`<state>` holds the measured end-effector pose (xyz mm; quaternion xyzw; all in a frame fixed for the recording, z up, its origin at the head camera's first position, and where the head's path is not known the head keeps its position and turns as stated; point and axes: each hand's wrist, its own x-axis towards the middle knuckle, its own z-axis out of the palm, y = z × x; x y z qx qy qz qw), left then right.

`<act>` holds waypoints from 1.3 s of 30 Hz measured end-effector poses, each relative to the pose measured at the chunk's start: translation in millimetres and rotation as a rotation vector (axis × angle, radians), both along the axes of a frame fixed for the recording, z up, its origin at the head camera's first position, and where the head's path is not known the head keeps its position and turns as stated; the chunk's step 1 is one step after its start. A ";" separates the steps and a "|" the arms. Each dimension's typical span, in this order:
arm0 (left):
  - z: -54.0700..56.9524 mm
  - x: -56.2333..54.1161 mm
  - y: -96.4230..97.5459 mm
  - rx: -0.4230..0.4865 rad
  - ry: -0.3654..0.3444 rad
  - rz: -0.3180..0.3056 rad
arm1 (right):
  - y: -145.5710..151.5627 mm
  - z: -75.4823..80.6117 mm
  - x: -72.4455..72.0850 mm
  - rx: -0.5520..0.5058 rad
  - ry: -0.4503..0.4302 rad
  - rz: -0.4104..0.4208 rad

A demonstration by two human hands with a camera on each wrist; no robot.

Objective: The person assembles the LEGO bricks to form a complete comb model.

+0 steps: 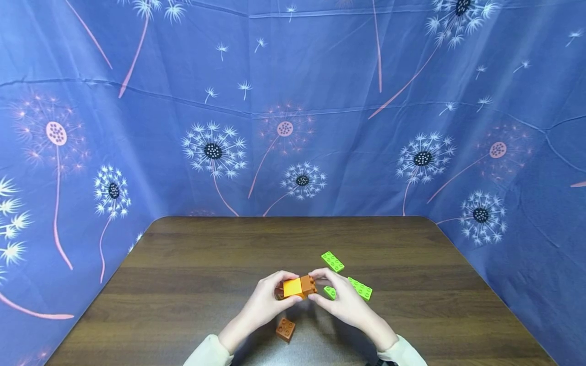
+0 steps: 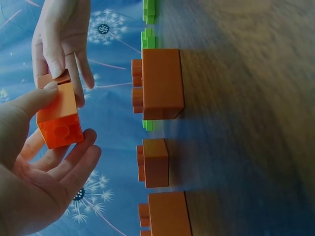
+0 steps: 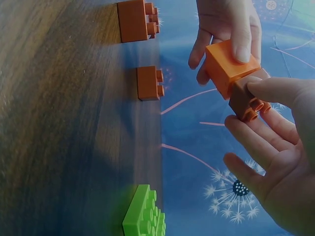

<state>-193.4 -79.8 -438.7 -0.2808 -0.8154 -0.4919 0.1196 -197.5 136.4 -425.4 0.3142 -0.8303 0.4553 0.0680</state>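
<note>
Above the table, my left hand (image 1: 265, 302) grips an orange toy building block (image 1: 292, 287) between thumb and fingers. My right hand (image 1: 346, 301) pinches a smaller brown building brick (image 1: 308, 284), whose studs point toward the right palm. In the right wrist view the orange block (image 3: 229, 64) and the brown brick (image 3: 242, 100) meet end to end. The left wrist view shows a hollow end of the orange block (image 2: 61, 132) facing the left palm. My left fingers partly cover it.
A loose brown brick (image 1: 286, 329) stands on the wooden table (image 1: 220, 244) nearer the body. More brown bricks (image 2: 156, 163) stand in a row in the left wrist view. Green studded bricks (image 1: 332, 261) lie beyond and beside the right hand, one partly hidden by it. Patterned blue cloth (image 1: 339, 152) hangs behind.
</note>
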 end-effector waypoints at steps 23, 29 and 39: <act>-2.4 1.9 -0.1 -0.013 0.034 0.034 | -0.7 -4.0 -2.1 -0.021 -0.001 0.035; -1.8 0.5 1.5 -0.017 0.059 0.045 | -1.1 -4.5 -4.8 0.002 0.054 0.034; -1.7 0.6 1.8 -0.066 0.115 0.095 | -4.4 0.1 -4.0 0.013 0.102 0.052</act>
